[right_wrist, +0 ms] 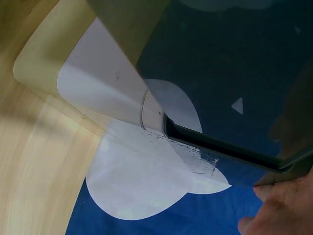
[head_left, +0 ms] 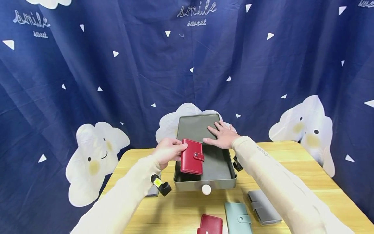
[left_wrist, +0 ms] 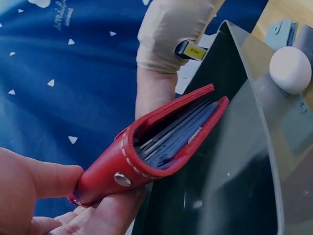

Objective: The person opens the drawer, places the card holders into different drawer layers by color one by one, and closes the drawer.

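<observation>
My left hand (head_left: 169,151) grips a red card wallet (head_left: 192,156) by its left edge, thumb on the front. The wallet is upright above the front part of a grey drawer-like box (head_left: 205,184) with a white round knob (head_left: 206,189). Its strap is snapped in the head view; in the left wrist view the end of the red wallet (left_wrist: 146,142) shows several cards or sleeves inside. My right hand (head_left: 223,136) has its fingers spread across the box's raised back panel (head_left: 194,126); whether the palm touches it I cannot tell. Nothing is held in the right hand.
On the wooden table (head_left: 166,214) in front of the box lie another red wallet (head_left: 211,224), a light teal wallet (head_left: 239,217) and a grey wallet (head_left: 264,208). A grey item (head_left: 153,191) is partly hidden behind my left wrist. A blue curtain (head_left: 187,65) hangs behind.
</observation>
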Tool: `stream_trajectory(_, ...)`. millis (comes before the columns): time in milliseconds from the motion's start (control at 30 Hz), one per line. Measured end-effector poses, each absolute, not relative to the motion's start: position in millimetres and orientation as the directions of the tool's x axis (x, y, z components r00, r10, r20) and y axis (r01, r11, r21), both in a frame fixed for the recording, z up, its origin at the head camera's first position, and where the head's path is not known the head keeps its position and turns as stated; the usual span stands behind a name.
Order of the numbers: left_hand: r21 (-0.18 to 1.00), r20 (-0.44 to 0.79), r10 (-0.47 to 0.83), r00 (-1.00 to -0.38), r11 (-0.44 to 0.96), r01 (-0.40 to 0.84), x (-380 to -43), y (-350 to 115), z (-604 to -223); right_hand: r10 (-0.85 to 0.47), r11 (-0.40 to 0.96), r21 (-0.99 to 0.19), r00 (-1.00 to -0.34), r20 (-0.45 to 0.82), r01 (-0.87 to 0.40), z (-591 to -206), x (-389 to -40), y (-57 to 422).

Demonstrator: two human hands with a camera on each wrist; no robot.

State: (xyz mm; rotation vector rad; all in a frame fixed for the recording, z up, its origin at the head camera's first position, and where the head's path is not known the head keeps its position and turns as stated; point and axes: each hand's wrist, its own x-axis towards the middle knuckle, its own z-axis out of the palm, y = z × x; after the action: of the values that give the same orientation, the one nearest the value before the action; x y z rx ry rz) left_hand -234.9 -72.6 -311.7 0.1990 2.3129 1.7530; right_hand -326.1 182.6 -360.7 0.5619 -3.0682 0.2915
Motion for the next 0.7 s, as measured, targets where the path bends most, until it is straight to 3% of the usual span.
stream_trajectory(700,0.921,-0.172,0.29,-0.941,0.386,-0.05,-254,-26,-311,-0.362,0.921,-0.14,-0.931,0.047,-0.365,-358,-326,182)
